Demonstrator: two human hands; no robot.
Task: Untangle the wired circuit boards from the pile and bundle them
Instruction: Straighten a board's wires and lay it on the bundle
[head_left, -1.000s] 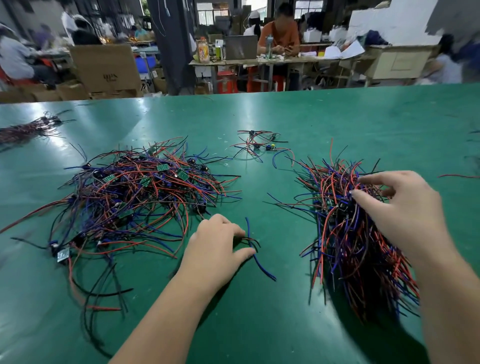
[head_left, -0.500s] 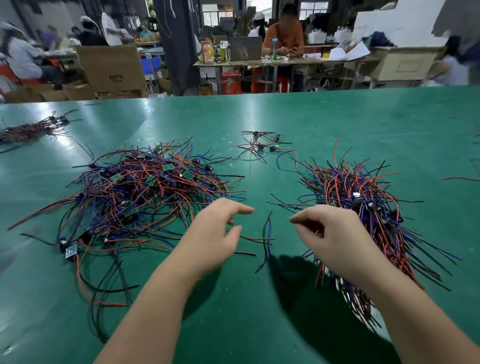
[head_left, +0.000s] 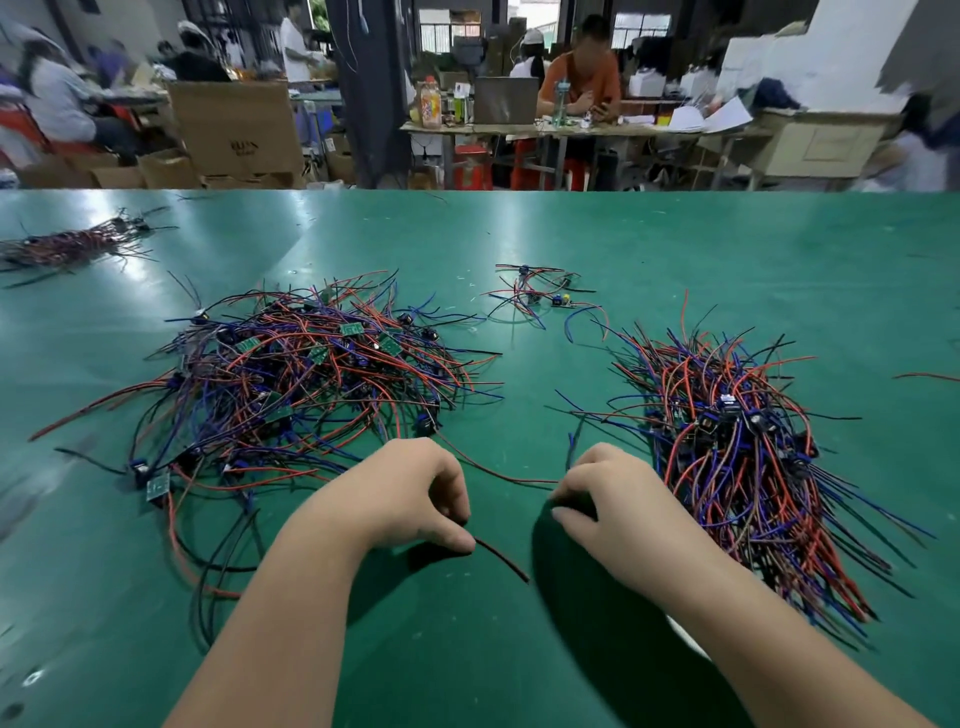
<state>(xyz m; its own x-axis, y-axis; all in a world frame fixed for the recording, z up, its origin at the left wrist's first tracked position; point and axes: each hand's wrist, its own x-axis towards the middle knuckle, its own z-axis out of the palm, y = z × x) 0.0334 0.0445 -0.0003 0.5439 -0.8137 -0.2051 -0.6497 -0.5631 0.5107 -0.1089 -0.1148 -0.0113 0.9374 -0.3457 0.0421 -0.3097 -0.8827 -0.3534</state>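
Observation:
A tangled pile (head_left: 311, 379) of small green circuit boards with red, blue and black wires lies on the left of the green table (head_left: 675, 249). An aligned bundle (head_left: 743, 457) of the same wired boards lies on the right. Between them, near the front, my left hand (head_left: 410, 493) pinches a red-black wire (head_left: 501, 558) whose end sticks out to the right. My right hand (head_left: 608, 499) has curled fingers holding wires that run up and left toward the pile. What hangs on those wires is hidden by my hands.
A few loose wired boards (head_left: 540, 296) lie beyond the middle. Another bundle (head_left: 72, 244) rests at the far left. A stray red wire (head_left: 930, 376) lies at the right edge. Past the table's far edge are cardboard boxes and seated people at other benches.
My right hand left the right bundle and came to the middle beside my left hand. Both hands closed on wires drawn out of the left pile and moved toward me.

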